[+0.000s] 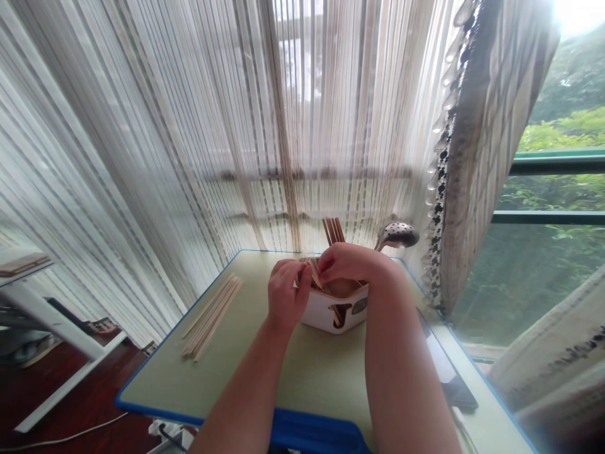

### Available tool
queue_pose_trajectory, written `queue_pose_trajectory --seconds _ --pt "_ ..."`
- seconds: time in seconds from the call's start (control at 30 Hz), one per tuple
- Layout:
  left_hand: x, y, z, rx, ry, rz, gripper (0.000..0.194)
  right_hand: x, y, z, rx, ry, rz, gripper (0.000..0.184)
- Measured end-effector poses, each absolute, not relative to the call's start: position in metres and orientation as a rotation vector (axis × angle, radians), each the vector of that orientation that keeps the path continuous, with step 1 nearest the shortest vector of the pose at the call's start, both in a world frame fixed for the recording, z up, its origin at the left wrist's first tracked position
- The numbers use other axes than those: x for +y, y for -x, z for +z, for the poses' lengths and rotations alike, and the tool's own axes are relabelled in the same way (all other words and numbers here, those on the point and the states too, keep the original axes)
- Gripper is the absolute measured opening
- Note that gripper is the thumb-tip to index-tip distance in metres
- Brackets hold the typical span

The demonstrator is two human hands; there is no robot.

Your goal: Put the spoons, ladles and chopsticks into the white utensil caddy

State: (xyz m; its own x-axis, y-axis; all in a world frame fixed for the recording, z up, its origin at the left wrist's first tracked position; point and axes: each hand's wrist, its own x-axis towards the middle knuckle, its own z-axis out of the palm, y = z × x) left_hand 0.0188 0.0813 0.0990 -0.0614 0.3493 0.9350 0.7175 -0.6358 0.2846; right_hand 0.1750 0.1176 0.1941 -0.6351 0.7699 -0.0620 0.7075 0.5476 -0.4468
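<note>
A white utensil holder [326,317] with a dark cutout in its front wall stands toward the back of the table. My left hand [287,295] is at its left rim, fingers curled and thumb drawn in; what they grip is hidden. Over the opening, my right hand [347,261] bends down with its fingers pinched on pale thin chopsticks [316,275] inside the holder. Reddish-brown chopsticks [334,231] rise from the back of it, behind my right hand. A metal slotted spoon [399,234] sticks out to the right. On the table at left lies a loose bunch of pale chopsticks [212,318].
The pale green table [312,384] has a blue edge. At its right side lies a dark flat tablet-like device [449,366] with a white cable [466,429]. Striped curtains [227,126] hang behind, and a window [562,189] is at right. A white-legged desk [57,315] stands at left.
</note>
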Motion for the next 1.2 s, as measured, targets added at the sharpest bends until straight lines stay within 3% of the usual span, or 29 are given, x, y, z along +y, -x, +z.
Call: queue_pose_trajectory --seconds 0.8,1.2 --pt "0.085 -0.019 0.097 -1.290 1.851 -1.748 0.023 0.128 -0.175 0.191 -2.638 1.305 0.768 0.021" --pt "0.090 -0.015 0.097 -1.219 1.845 -1.750 0.010 0.135 -0.170 0.189 -2.667 1.311 0.739 0.025"
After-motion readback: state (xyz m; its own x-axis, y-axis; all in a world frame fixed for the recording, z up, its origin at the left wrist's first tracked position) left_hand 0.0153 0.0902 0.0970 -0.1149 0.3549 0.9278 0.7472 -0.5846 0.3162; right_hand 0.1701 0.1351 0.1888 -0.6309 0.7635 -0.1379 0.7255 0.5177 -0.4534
